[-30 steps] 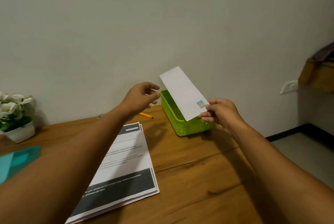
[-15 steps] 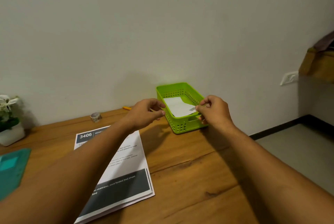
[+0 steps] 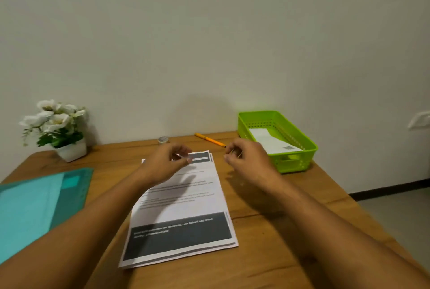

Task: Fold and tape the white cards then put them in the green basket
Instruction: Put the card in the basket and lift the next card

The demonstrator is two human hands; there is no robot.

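Pulled back from the green basket (image 3: 290,163), the right hand (image 3: 246,160) and left hand (image 3: 166,164) are now held low over the counter (image 3: 267,230). The folded card (image 3: 270,140) is left in that basket, off to the right. The white stack (image 3: 186,198) is laid lengthwise away from the person, its far end under the left hand. Fingers are curled on both; any pinch cannot be told. Only "new folded bed sheet" is read.

flower pot (image 3: 71,152) (white blooms) | teal folder (image 3: 35,205) | orange pen (image 3: 210,139) | wall socket (image 3: 420,121)
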